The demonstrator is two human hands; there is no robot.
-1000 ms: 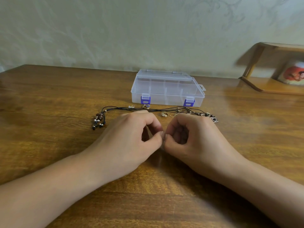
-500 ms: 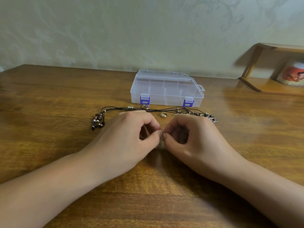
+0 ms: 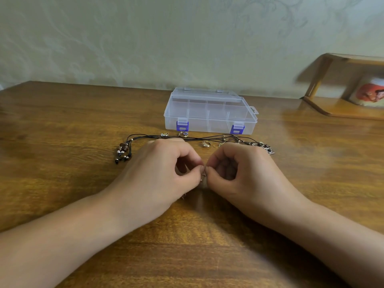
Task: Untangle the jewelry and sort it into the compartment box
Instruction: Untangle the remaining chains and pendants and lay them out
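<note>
No legible text, numbers or brand marks anywhere. Clear compartment box (image 3: 210, 113): plain lid, blue latches unmarked. Item on the wooden shelf (image 3: 340, 109) at right carries a red-orange picture (image 3: 372, 92), too blurred to show lettering.

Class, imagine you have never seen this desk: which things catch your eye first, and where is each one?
First, the left hand and right hand meeting at the centre of the wooden table, pinching a small chain between their fingertips. Behind them lies a tangle of black cords with beads, and beyond that a clear plastic box with its lid down and blue clasps.
</note>
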